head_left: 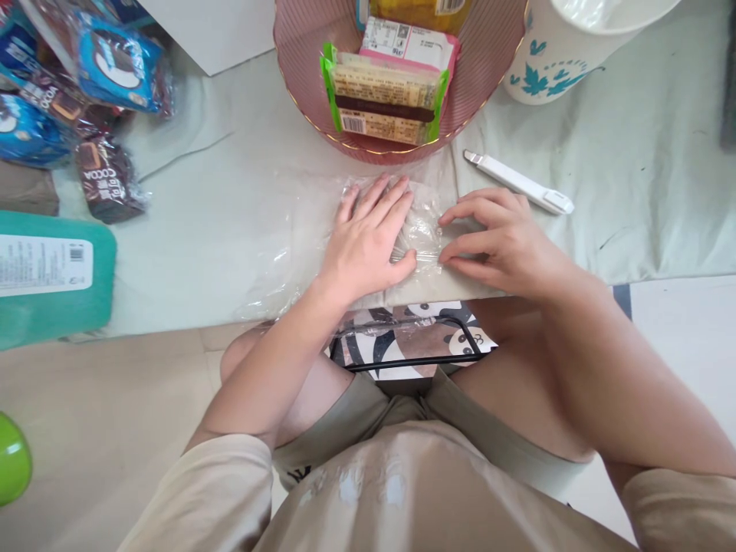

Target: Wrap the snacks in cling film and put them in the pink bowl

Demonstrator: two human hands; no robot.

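Note:
A crumpled clear plastic bag (424,218) lies near the table's front edge, its loose film (287,261) spreading to the left and over the edge. My left hand (371,238) rests flat on top of it, fingers stretched forward and thumb out to the right. At the bag's right edge is my right hand (494,241), with thumb and index finger pinched together on the film and the other fingers curled. Just beyond that hand lies a white utility knife (517,181).
Behind my hands stands a pink ribbed bowl (310,115) holding packaged snacks (385,100). A white paper bin with blue leaves (546,57) is at the back right. Wrapped snacks (106,172) and a green container (86,299) sit on the left.

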